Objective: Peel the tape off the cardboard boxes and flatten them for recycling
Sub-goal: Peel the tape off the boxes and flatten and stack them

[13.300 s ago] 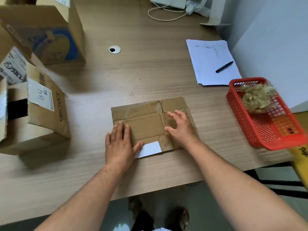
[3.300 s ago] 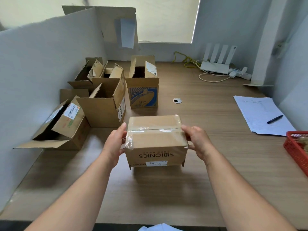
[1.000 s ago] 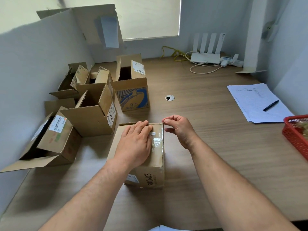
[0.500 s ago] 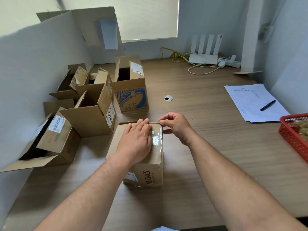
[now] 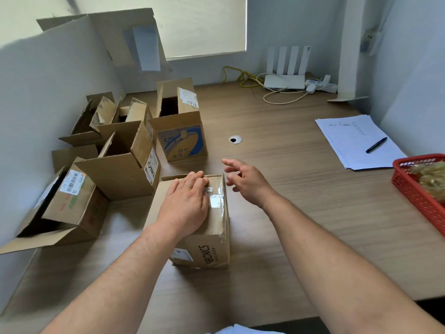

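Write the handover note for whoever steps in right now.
Left hand: flat on top of the taped box, pressing it.
Right hand: open, holding nothing, by the box's far right corner.
Tape: across the box top, not yet peeled.
Open boxes: at the left, not flattened.
Done: wadded tape lies in the basket at the right.
Left: peel this tape, then flatten this box and the open ones.

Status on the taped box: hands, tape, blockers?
Left hand flat on taped box. Right hand open beside it, empty. Tape not yet peeled. Open boxes close at left.
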`<action>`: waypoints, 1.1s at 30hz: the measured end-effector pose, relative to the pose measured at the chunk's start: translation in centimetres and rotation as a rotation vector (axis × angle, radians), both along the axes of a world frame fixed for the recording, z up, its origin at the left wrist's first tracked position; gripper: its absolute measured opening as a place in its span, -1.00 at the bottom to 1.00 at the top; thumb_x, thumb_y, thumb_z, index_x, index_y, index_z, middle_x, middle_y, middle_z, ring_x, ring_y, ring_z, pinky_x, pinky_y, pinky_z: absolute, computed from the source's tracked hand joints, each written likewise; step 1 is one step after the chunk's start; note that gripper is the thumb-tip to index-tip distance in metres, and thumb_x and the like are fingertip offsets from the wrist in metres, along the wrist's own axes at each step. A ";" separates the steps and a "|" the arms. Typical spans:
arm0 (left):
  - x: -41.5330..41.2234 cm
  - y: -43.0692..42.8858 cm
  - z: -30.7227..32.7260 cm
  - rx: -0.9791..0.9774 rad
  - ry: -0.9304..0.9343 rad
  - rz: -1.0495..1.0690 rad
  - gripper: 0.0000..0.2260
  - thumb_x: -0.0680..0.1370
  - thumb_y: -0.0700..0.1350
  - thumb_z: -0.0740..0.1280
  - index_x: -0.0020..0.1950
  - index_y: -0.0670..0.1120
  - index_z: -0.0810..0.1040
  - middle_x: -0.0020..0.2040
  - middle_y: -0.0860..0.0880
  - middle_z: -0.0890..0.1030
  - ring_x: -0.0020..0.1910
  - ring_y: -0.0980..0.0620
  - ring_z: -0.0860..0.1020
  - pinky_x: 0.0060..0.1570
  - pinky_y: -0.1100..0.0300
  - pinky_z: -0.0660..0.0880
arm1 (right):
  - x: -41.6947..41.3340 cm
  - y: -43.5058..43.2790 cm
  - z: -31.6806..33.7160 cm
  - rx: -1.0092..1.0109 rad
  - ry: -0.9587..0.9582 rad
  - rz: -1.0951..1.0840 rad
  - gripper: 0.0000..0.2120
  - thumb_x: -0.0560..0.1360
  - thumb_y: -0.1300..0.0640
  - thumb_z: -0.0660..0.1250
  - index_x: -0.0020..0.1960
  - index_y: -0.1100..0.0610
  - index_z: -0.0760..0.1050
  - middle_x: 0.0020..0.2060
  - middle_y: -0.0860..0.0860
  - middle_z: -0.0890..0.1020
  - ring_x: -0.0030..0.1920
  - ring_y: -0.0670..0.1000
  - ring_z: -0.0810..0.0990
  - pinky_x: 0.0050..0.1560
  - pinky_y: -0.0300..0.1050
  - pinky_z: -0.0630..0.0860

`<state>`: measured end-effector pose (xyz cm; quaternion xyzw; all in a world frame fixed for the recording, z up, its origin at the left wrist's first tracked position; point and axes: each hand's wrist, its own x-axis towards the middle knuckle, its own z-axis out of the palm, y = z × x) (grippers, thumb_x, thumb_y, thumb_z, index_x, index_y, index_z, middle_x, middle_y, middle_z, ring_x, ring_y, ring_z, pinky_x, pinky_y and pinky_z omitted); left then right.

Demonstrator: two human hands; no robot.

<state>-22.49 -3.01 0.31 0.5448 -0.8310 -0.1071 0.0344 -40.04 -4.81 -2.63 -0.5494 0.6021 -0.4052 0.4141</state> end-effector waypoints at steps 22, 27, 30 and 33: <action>-0.1 0.2 -0.2 -0.013 0.018 0.033 -0.58 0.69 0.03 -0.06 0.55 0.02 0.16 0.58 0.07 0.09 0.55 0.09 0.00 0.50 0.12 -0.13 | -0.2 3.8 1.1 -0.267 0.335 -0.066 -0.89 0.29 0.11 0.25 -0.38 0.02 0.34 -0.24 0.03 0.60 -0.20 0.07 0.54 -0.21 -0.09 0.49; 0.0 0.1 -0.2 -0.014 0.033 0.044 -0.59 0.69 0.01 -0.05 0.54 0.01 0.17 0.58 0.07 0.10 0.55 0.10 0.00 0.51 0.11 -0.11 | 0.2 5.5 1.3 -0.262 -0.067 -0.160 -0.82 0.27 0.19 0.29 -0.44 -0.05 0.48 -0.33 0.07 0.65 -0.29 0.14 0.58 -0.28 -0.03 0.53; -0.2 -0.1 -0.2 -0.007 0.048 0.059 -0.59 0.69 -0.01 -0.03 0.54 0.00 0.18 0.58 0.05 0.10 0.55 0.09 0.01 0.51 0.11 -0.11 | -0.2 6.1 1.3 -0.297 -0.147 -0.229 -0.94 0.30 0.21 0.27 -0.34 0.14 0.49 -0.37 0.14 0.62 -0.34 0.12 0.64 -0.28 0.02 0.60; -0.3 0.0 -0.2 0.008 0.036 0.058 -0.57 0.69 0.03 -0.03 0.56 0.00 0.14 0.59 0.06 0.07 0.55 0.10 -0.02 0.50 0.11 -0.12 | -0.7 6.3 0.7 -0.257 -0.188 -0.332 -0.91 0.37 0.25 0.27 -0.21 0.09 0.48 -0.30 0.04 0.58 -0.35 0.05 0.63 -0.33 -0.13 0.55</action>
